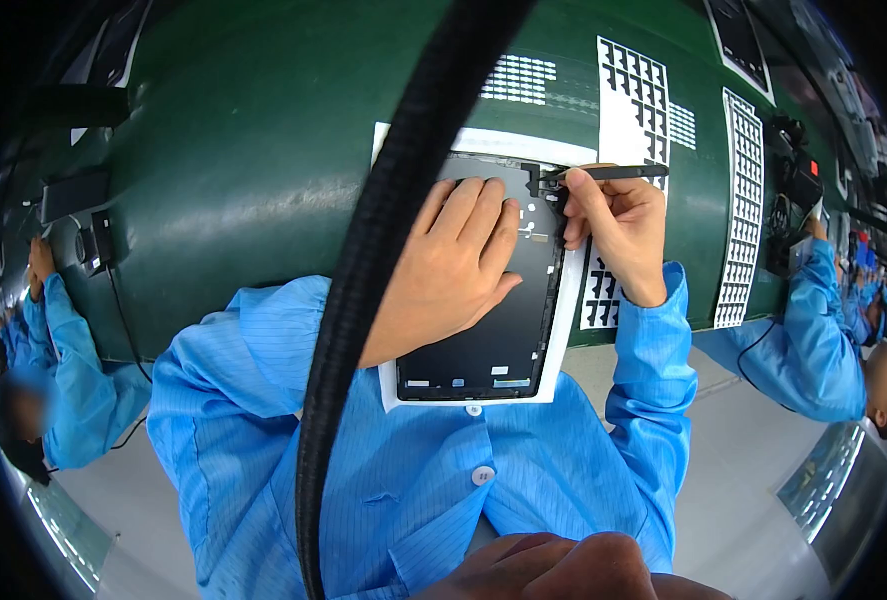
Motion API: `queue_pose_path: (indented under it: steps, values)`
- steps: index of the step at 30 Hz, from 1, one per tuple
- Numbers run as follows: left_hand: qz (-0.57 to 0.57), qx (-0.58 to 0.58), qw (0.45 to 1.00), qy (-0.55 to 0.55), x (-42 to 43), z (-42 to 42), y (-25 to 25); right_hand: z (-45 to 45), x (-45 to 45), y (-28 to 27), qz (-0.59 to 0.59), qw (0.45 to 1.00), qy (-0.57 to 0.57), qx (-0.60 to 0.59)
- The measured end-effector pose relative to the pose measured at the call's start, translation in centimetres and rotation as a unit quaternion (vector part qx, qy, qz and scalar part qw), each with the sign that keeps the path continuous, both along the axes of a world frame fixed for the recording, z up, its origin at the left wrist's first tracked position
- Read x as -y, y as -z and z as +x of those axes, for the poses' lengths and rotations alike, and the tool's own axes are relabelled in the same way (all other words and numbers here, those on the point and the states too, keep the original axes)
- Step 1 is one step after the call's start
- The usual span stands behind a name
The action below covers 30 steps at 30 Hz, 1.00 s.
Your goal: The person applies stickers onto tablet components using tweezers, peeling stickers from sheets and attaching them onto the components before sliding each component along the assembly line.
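Observation:
A dark tablet housing lies on a white sheet at the table's front edge. My left hand rests on the housing's upper left part, palm down with its fingers stretched out. In my right hand is a pair of black tweezers, pinched between thumb and fingers. Their tips point left at the housing's upper right corner, beside a black sticker. Whether the tips touch the sticker I cannot tell. A black strap hides the housing's left side and part of my left hand.
Sheets of black stickers lie to the right, one near sheet and one farther sheet. A strip of small white stickers sits behind the housing. Black devices with cables stand at left. Co-workers in blue sit on both sides.

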<state>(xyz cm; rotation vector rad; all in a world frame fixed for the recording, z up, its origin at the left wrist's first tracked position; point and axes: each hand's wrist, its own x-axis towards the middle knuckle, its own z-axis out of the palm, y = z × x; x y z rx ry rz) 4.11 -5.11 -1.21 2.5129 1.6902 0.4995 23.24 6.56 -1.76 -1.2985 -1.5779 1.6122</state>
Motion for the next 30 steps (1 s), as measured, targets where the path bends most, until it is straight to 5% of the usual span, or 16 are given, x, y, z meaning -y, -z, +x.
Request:
queue_pose_path:
  steps: [30]
  values:
    - [0.013,0.008,1.000,0.010,-0.74,-0.37,0.25,-0.07,0.35,0.24,0.016,1.000,0.009,-0.002]
